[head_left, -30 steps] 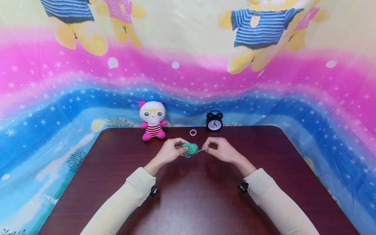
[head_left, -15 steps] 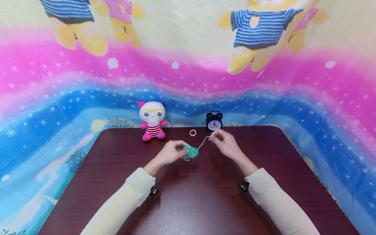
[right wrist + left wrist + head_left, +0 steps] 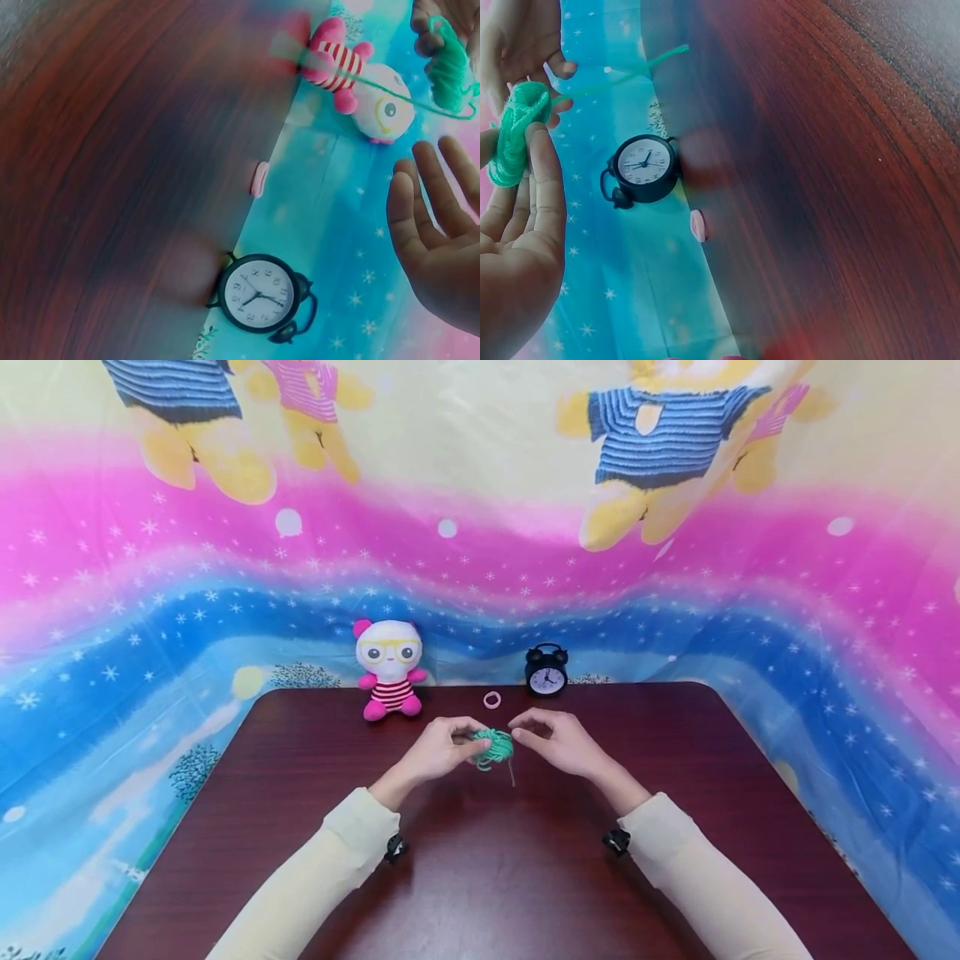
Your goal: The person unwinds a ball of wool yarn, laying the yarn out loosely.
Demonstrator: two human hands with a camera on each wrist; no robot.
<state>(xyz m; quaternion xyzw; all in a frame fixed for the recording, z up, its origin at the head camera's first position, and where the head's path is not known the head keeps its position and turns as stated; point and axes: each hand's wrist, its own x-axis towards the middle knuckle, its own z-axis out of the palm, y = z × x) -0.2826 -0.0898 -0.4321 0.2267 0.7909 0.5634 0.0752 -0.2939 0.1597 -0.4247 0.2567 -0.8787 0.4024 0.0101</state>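
1. Head view shows the green yarn skein [image 3: 495, 746] held above the dark wooden counter [image 3: 510, 877], between the two hands.
2. The left hand [image 3: 431, 747] has its grip closed on the skein, pinching it between thumb and fingers; the right hand [image 3: 566, 743], just beside it, has a loose, wide grip holding nothing.
3. The yarn should handle as light, soft and limp, hard to break but apt to shed loops; a gentle pinch gathering strands around the middle looks best.
4. Its long axis seems to run from the left fingers toward the right hand; a loose tail [image 3: 512, 772] hangs from the right end.
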